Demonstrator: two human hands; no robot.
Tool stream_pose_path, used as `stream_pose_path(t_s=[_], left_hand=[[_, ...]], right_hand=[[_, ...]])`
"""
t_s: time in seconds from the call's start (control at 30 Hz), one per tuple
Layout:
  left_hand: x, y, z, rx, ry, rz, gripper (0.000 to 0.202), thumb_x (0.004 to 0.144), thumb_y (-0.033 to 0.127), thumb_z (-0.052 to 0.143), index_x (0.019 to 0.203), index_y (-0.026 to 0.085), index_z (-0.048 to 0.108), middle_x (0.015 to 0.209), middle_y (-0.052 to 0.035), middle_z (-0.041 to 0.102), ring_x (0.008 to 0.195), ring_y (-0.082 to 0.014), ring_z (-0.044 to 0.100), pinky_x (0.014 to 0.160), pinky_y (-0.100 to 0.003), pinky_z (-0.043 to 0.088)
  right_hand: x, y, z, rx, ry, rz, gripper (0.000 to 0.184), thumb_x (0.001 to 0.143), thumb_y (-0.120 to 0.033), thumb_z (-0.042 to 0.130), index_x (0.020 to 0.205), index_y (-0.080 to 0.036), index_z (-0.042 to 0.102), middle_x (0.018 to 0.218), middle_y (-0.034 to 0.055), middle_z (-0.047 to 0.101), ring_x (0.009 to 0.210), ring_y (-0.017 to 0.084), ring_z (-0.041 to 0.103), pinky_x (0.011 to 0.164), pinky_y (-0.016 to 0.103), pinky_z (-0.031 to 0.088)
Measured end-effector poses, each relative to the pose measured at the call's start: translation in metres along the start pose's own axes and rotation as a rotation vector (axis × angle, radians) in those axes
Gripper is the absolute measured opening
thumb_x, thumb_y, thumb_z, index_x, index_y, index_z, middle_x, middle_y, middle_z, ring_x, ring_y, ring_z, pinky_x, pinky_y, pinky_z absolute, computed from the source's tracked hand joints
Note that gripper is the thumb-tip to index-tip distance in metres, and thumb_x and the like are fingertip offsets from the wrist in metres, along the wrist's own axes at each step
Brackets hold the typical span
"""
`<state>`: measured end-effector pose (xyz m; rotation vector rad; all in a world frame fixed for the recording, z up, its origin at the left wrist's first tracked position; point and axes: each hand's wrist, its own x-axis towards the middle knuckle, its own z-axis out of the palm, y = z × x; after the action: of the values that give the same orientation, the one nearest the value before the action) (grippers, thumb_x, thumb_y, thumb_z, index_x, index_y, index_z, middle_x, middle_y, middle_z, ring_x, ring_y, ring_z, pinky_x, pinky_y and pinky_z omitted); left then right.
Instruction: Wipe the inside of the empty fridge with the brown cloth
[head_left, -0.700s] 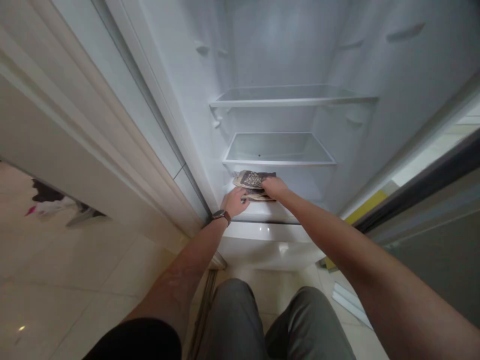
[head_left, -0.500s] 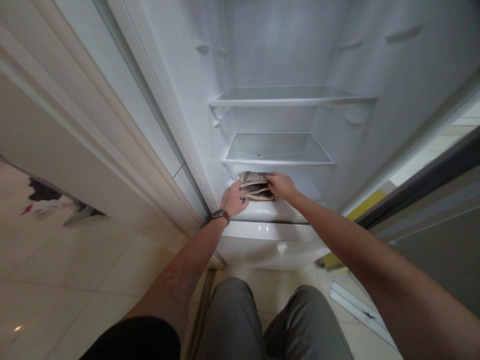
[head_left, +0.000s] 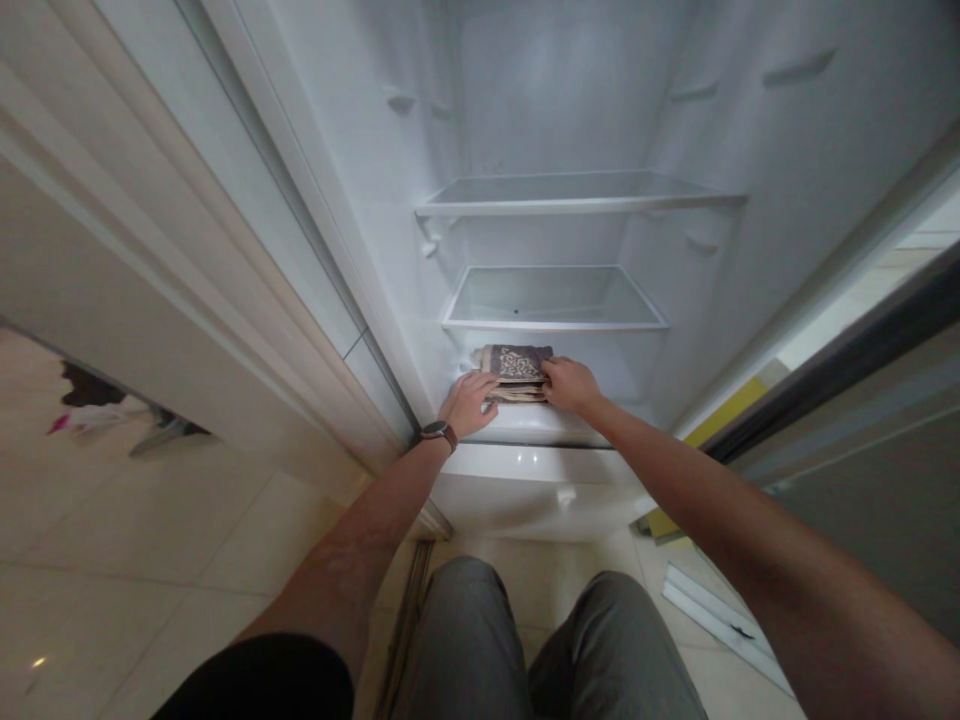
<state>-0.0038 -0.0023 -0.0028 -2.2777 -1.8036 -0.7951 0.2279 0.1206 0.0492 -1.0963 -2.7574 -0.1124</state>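
Note:
A folded cloth (head_left: 517, 362), dark grey-brown with a pale pattern and beige edges, lies on the white floor of an open refrigerator. It looks like a small towel folded in layers. My left hand (head_left: 471, 402), with a watch (head_left: 439, 432) on its wrist, grips the cloth's left front corner. At the right front corner, the fingers of my right hand (head_left: 570, 384) pinch the upper layer. The undersides of both hands' grips are partly hidden.
Above the cloth are a lower glass shelf (head_left: 555, 297) and an upper shelf (head_left: 581, 190). A white front panel (head_left: 532, 505) stands below. The open door (head_left: 862, 440) is on the right, near a yellow object (head_left: 724, 412). A white strip (head_left: 724, 625) lies on the tiled floor.
The cloth's upper layer has come down toward me, showing more of its patterned top and narrowing the gap between layers. My right hand has moved slightly down with it; my left stays at the corner.

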Motion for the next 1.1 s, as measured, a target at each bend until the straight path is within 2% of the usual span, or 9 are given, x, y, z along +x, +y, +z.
stream_pose_path(t_s=[0.13,0.3,0.43,0.57,0.7,0.8,0.9,1.0,1.1], left_hand=[[0.001,0.0,0.001,0.018,-0.059,-0.055,0.019,0.094,0.027,0.061,0.111,0.022,0.066,0.113,-0.007,0.073,0.117,-0.0264,0.064,0.111,-0.045,0.043],[0.003,0.001,0.0,0.018,-0.068,-0.102,0.026,0.093,0.028,0.062,0.119,0.023,0.062,0.122,-0.0084,0.07,0.121,-0.0278,0.061,0.105,-0.043,0.045],[0.002,0.001,-0.001,0.022,-0.055,-0.098,0.028,0.089,0.02,0.061,0.117,0.022,0.06,0.121,-0.0088,0.069,0.12,-0.0278,0.06,0.104,-0.042,0.045],[0.002,0.001,-0.002,0.036,-0.069,-0.107,0.033,0.087,0.02,0.061,0.12,0.021,0.058,0.123,-0.0104,0.067,0.12,-0.0288,0.059,0.104,-0.043,0.045],[0.002,0.003,-0.003,0.052,-0.037,-0.103,0.04,0.086,0.024,0.063,0.124,0.019,0.056,0.128,-0.0125,0.063,0.123,-0.0302,0.056,0.105,-0.044,0.045],[0.001,0.003,-0.003,0.035,-0.018,-0.092,0.042,0.086,0.026,0.065,0.126,0.019,0.055,0.131,-0.0126,0.062,0.125,-0.03,0.055,0.107,-0.045,0.044],[0.0,0.002,-0.002,0.021,-0.01,-0.079,0.041,0.087,0.027,0.064,0.126,0.02,0.055,0.13,-0.0117,0.063,0.125,-0.0296,0.055,0.106,-0.044,0.044],[0.001,0.002,-0.001,0.021,0.005,-0.082,0.04,0.088,0.027,0.065,0.126,0.02,0.055,0.13,-0.0113,0.063,0.124,-0.0296,0.056,0.106,-0.044,0.044],[0.002,0.002,-0.001,0.022,0.005,-0.102,0.037,0.088,0.028,0.065,0.123,0.021,0.056,0.126,-0.0104,0.064,0.12,-0.0293,0.058,0.104,-0.044,0.045]], right_hand=[[0.002,-0.014,0.006,0.017,0.031,-0.082,0.045,0.084,-0.03,0.063,0.126,-0.014,0.067,0.133,0.0205,0.064,0.121,0.038,0.057,0.099,0.052,0.05],[0.02,-0.045,0.016,0.127,0.0,-0.17,0.076,0.084,-0.058,0.07,0.151,-0.026,0.055,0.164,0.0132,0.042,0.147,0.048,0.034,0.114,0.067,0.036],[0.037,-0.055,0.029,0.139,-0.161,-0.103,0.076,0.088,-0.068,0.062,0.157,-0.038,0.049,0.172,0.0096,0.03,0.151,0.052,0.029,0.113,0.079,0.026],[0.041,-0.054,0.037,0.123,-0.264,-0.048,0.071,0.096,-0.073,0.047,0.161,-0.044,0.041,0.174,0.0075,0.025,0.153,0.051,0.026,0.113,0.08,0.026],[0.031,-0.036,0.031,0.08,-0.223,0.009,0.054,0.102,-0.049,0.046,0.156,-0.043,0.047,0.166,0.0097,0.038,0.144,0.043,0.04,0.111,0.073,0.036],[0.015,0.0,0.02,0.036,-0.249,0.151,0.05,0.102,-0.034,0.044,0.151,-0.038,0.053,0.159,0.0135,0.044,0.133,0.04,0.051,0.104,0.063,0.047],[-0.005,0.042,0.009,-0.023,-0.265,0.282,0.052,0.101,-0.026,0.043,0.151,-0.029,0.054,0.152,0.0193,0.049,0.123,0.036,0.059,0.1,0.052,0.051],[-0.018,0.066,-0.002,-0.066,-0.316,0.256,0.055,0.098,-0.024,0.05,0.153,-0.022,0.052,0.142,0.0229,0.058,0.117,0.033,0.064,0.102,0.045,0.049],[-0.021,0.061,-0.009,-0.085,-0.367,0.175,0.059,0.095,-0.023,0.057,0.154,-0.022,0.053,0.134,0.0216,0.065,0.116,0.032,0.066,0.104,0.044,0.048]])
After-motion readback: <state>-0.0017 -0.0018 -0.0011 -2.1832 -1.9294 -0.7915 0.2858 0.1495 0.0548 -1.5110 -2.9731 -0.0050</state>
